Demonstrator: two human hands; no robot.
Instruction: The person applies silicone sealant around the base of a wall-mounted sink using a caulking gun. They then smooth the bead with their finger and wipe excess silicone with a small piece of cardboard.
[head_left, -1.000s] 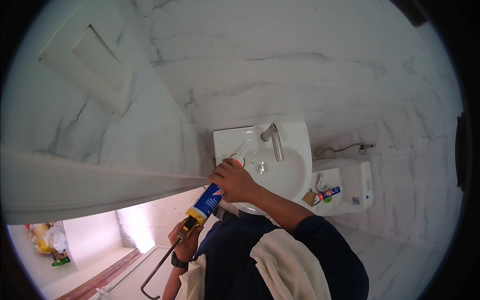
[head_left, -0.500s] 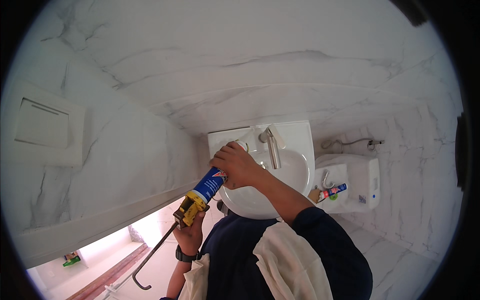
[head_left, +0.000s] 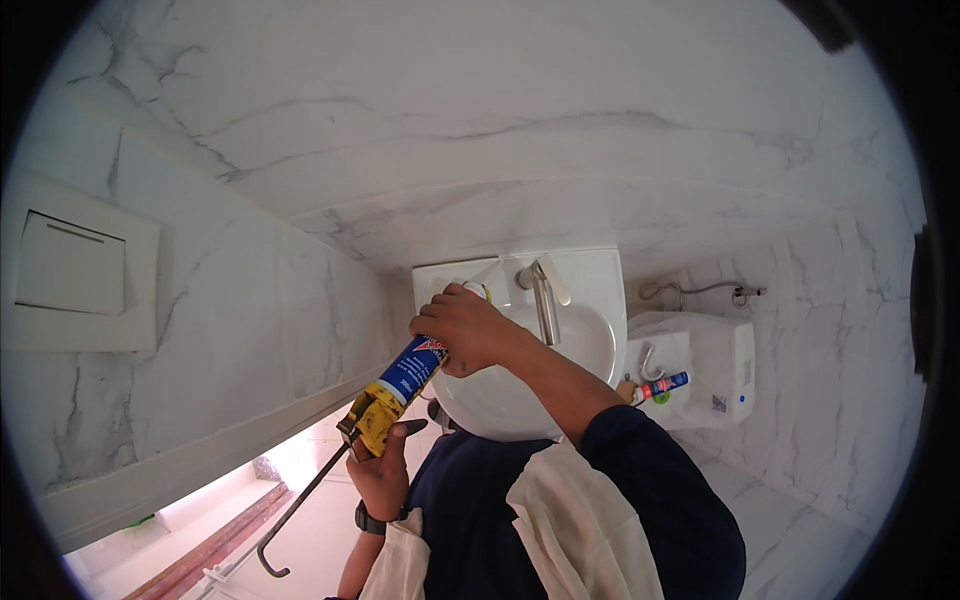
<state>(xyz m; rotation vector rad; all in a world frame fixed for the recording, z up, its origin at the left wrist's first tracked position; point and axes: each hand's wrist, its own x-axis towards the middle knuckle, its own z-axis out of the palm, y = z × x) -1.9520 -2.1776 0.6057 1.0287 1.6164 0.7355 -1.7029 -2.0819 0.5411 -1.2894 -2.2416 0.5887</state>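
Observation:
My left hand (head_left: 383,480) is wrapped around the grip end of a yellow caulking gun (head_left: 376,418), and a dark lever sticks out beside the thumb. A blue sealant cartridge (head_left: 411,368) sits in the gun, which slants up to the right. Closed over the front of that cartridge is my right hand (head_left: 462,328), hiding much of its upper end. The pale nozzle (head_left: 480,290) points toward the back left of the white washbasin (head_left: 590,340), left of the tap (head_left: 545,300). Whether its tip touches the basin or wall I cannot tell. The gun's hooked rod (head_left: 300,510) trails down left.
A white toilet (head_left: 735,370) stands right of the basin. On it lie a blue and red tube (head_left: 664,384) and a curved whitish piece (head_left: 650,362). A hose (head_left: 690,288) hangs from the marbled wall behind. A white wall panel (head_left: 70,262) is at left.
The view has shifted slightly. The gun's rear and my left hand sit a little lower, and the dark lever now shows beside my left thumb. Both hands keep their hold.

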